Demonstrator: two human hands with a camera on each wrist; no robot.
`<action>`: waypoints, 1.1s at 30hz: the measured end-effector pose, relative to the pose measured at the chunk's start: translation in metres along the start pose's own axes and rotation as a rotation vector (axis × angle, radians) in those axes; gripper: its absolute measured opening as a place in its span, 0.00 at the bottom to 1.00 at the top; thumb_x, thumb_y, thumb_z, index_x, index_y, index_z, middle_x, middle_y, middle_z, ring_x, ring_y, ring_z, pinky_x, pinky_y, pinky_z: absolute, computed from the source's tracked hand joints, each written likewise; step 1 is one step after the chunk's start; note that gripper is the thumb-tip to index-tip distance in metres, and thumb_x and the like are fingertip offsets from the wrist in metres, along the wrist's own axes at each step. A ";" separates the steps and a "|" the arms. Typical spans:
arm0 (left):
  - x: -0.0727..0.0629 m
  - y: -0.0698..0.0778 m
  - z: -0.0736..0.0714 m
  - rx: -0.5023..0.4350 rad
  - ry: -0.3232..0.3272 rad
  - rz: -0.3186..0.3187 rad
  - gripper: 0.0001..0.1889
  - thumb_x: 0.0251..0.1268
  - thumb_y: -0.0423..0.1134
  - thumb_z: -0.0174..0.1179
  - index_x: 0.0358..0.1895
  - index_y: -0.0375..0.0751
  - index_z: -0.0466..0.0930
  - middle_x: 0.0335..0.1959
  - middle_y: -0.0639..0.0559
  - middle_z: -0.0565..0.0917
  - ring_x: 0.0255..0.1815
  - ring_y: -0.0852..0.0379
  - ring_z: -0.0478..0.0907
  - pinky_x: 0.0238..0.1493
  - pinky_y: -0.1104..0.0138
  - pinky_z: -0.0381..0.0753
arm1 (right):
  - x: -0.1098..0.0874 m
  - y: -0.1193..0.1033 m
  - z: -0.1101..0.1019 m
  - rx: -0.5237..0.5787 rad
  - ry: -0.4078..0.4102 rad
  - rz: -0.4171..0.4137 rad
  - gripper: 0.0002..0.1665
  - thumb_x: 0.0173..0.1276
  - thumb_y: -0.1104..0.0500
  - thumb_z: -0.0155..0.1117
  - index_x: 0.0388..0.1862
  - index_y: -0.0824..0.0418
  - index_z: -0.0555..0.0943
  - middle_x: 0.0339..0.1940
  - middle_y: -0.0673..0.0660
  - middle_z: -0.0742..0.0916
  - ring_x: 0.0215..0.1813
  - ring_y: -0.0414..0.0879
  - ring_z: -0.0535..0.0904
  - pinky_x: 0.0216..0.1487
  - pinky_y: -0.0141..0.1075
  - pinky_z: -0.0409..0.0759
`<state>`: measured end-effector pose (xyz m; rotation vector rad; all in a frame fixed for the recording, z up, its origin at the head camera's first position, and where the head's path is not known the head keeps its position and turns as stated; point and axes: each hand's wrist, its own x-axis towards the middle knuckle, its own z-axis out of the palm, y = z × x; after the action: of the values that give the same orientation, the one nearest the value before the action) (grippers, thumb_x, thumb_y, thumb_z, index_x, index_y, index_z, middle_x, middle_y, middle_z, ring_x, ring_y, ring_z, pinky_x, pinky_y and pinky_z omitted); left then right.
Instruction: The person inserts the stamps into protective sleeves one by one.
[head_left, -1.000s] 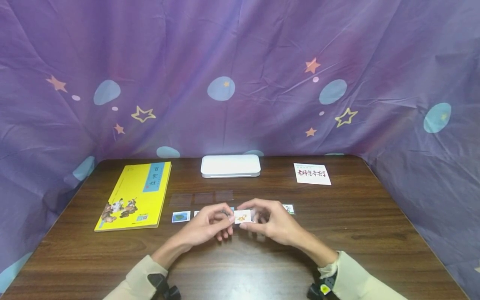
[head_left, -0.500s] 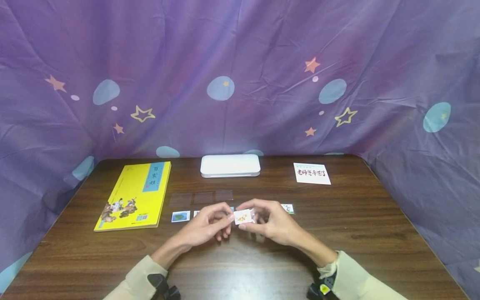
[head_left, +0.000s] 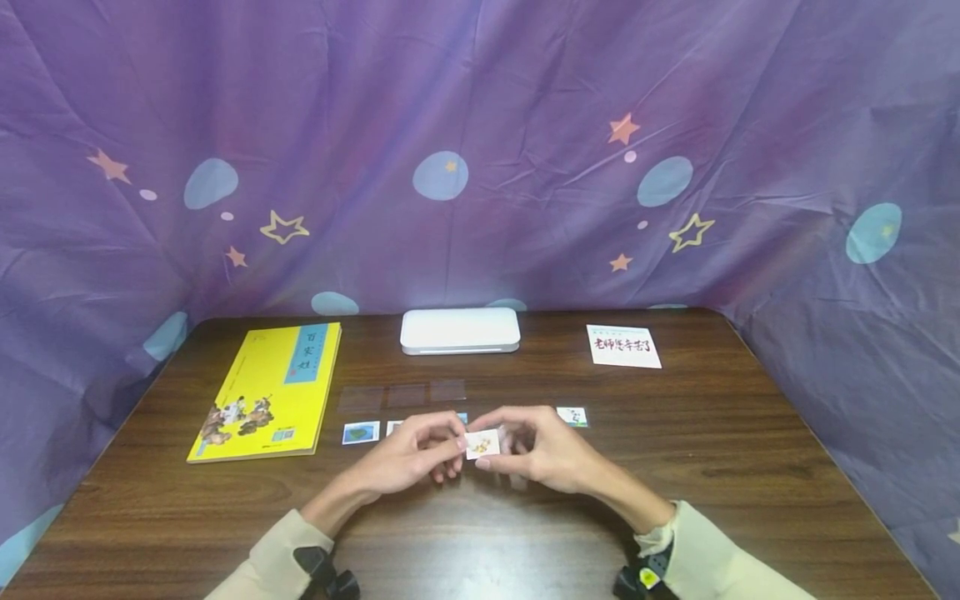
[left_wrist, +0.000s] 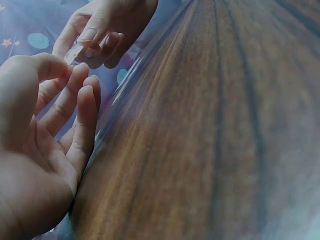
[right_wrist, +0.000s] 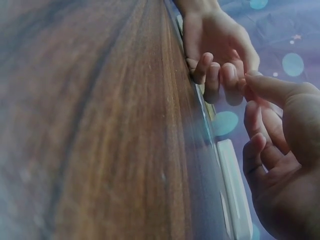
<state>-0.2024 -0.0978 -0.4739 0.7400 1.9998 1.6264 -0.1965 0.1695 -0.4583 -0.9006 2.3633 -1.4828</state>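
A small white stamp-like card [head_left: 482,444] with an orange picture is held between both hands, above the table in the head view. My left hand [head_left: 416,452] pinches its left edge between thumb and fingertips. At its right side, my right hand [head_left: 551,450] holds a clear plastic sleeve [head_left: 507,437], thumb below and index finger above. In the left wrist view the card [left_wrist: 75,53] appears nearly edge-on between the two hands. Fingers mostly hide it in the right wrist view.
More small picture cards lie in a row behind the hands, including a blue-green one [head_left: 361,432] and one at right [head_left: 573,417]. Clear sleeves [head_left: 407,395] lie behind them. Around these are a yellow book [head_left: 270,392], a white flat box [head_left: 461,331] and a note [head_left: 624,347].
Both hands have dipped slightly toward me with the card. The right fingers have shifted along the sleeve, and the card's tilt has altered a little.
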 end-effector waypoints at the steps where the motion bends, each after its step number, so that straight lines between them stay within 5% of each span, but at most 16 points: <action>1: 0.000 0.000 0.000 0.001 0.001 0.001 0.08 0.83 0.43 0.60 0.49 0.42 0.83 0.36 0.49 0.86 0.34 0.57 0.83 0.37 0.66 0.88 | 0.000 0.000 0.000 -0.002 0.000 0.000 0.25 0.68 0.49 0.81 0.63 0.42 0.87 0.24 0.52 0.88 0.19 0.48 0.81 0.21 0.31 0.76; 19: 0.001 -0.002 0.000 -0.009 0.033 0.038 0.08 0.82 0.43 0.63 0.49 0.43 0.86 0.39 0.36 0.87 0.34 0.58 0.83 0.34 0.70 0.86 | 0.001 -0.001 0.002 0.098 -0.007 0.006 0.24 0.70 0.51 0.80 0.63 0.44 0.87 0.22 0.61 0.88 0.18 0.60 0.84 0.16 0.36 0.79; 28: 0.001 -0.002 -0.001 -0.022 0.044 0.043 0.08 0.81 0.42 0.64 0.50 0.43 0.87 0.37 0.50 0.88 0.33 0.58 0.82 0.34 0.69 0.87 | -0.001 -0.001 0.000 0.164 -0.031 -0.013 0.24 0.70 0.56 0.79 0.64 0.47 0.86 0.28 0.65 0.90 0.18 0.62 0.83 0.14 0.34 0.76; 33: 0.000 -0.004 -0.001 -0.018 0.048 0.053 0.08 0.81 0.41 0.64 0.50 0.41 0.87 0.37 0.45 0.88 0.32 0.58 0.82 0.34 0.70 0.86 | 0.000 -0.001 0.001 0.153 -0.032 -0.017 0.25 0.70 0.56 0.80 0.64 0.47 0.86 0.30 0.64 0.91 0.18 0.62 0.83 0.14 0.31 0.73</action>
<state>-0.2040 -0.0990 -0.4772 0.7599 2.0125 1.7048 -0.1949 0.1683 -0.4579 -0.9021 2.1905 -1.6174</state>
